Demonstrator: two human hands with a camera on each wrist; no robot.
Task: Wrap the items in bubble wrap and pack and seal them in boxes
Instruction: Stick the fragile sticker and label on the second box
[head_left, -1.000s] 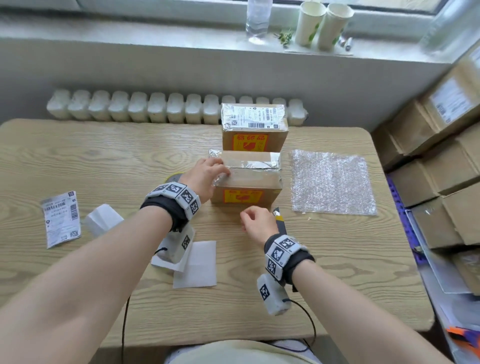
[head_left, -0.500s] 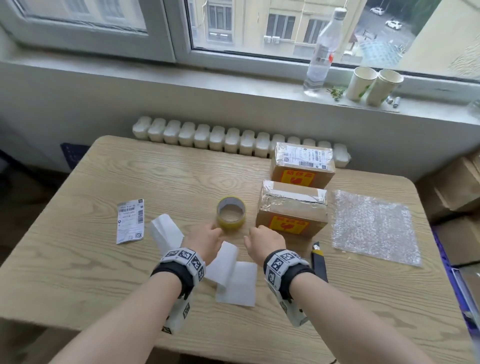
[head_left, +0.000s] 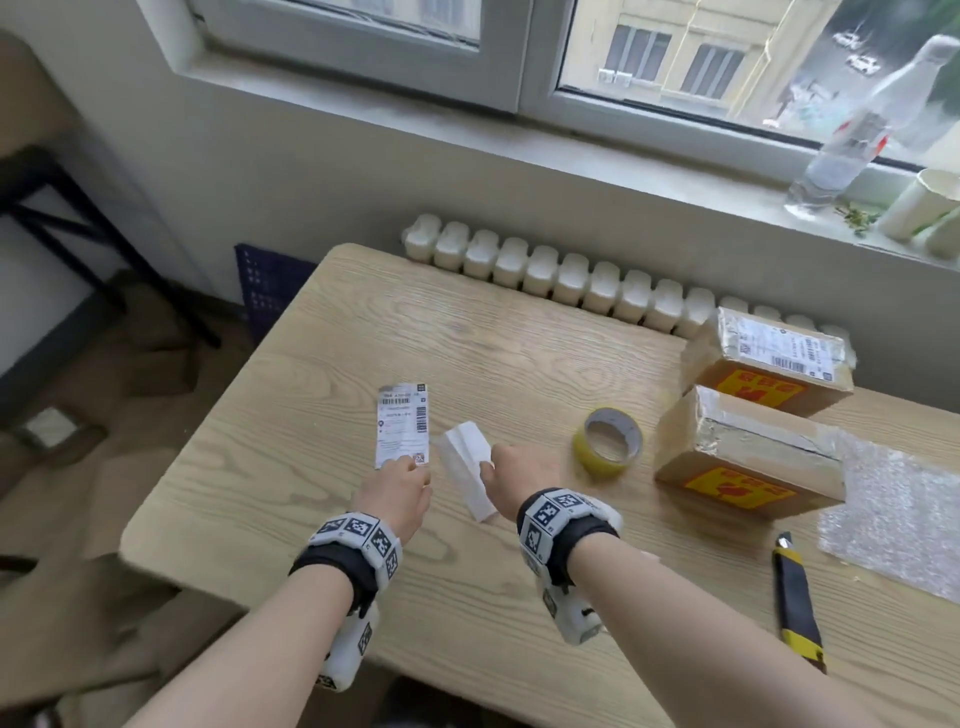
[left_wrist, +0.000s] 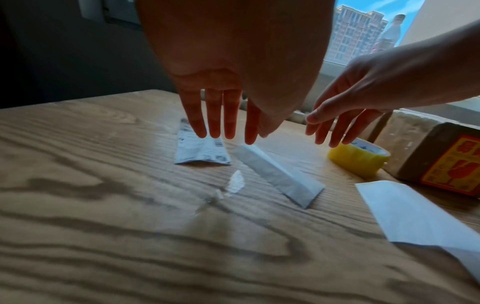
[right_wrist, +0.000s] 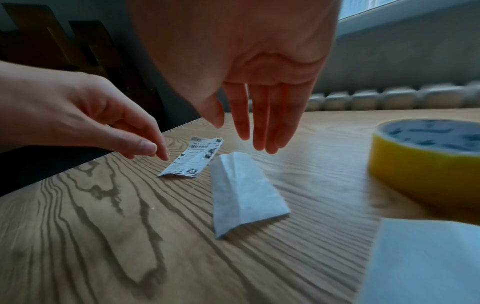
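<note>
Boxes (head_left: 748, 457) sit taped at the table's (head_left: 467, 338) right edge, so labelling looks next: both hands hover with loosely spread fingers, holding nothing, the left hand (head_left: 395, 496) over the printed label (head_left: 402, 423), which needs pinching up by an edge.

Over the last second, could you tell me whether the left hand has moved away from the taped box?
Yes. The left hand left the nearer taped box and went left across the table, past the tape roll, to the printed shipping label.

Your left hand (head_left: 396, 496) at label (head_left: 402, 424) edge; right hand (head_left: 522, 480) beside folded paper (head_left: 466, 466); tape roll (head_left: 608, 441) near boxes (head_left: 748, 457).
</note>
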